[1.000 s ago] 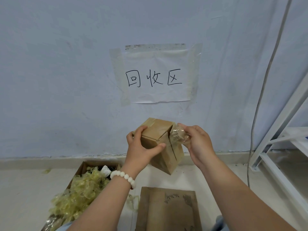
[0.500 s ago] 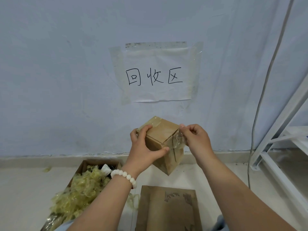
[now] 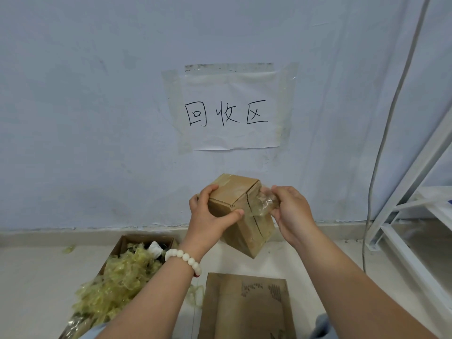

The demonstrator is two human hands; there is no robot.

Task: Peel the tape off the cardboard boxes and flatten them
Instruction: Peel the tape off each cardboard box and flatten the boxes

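A small brown cardboard box (image 3: 244,233) was held in the air before the pale painted wall (image 3: 97,118), below a white paper sign (image 3: 232,113) taped to that wall. The left hand (image 3: 208,218) gripped the box's left corner. At the box's right side, the right hand (image 3: 292,211) pinched a crumpled strip of clear tape (image 3: 265,204) that clung to the box's right face. Below and to the left, an open brown carton (image 3: 146,238) sat on the light tiled floor (image 3: 36,277) near the wall's foot, with a heap of peeled yellowish tape (image 3: 119,282) in it. A flattened brown cardboard sheet (image 3: 247,309) lay on the floor right of the carton, beneath the hands. A white metal rack (image 3: 404,192) stood at the far right, with a grey cable (image 3: 388,123) hanging down the wall just left of it.
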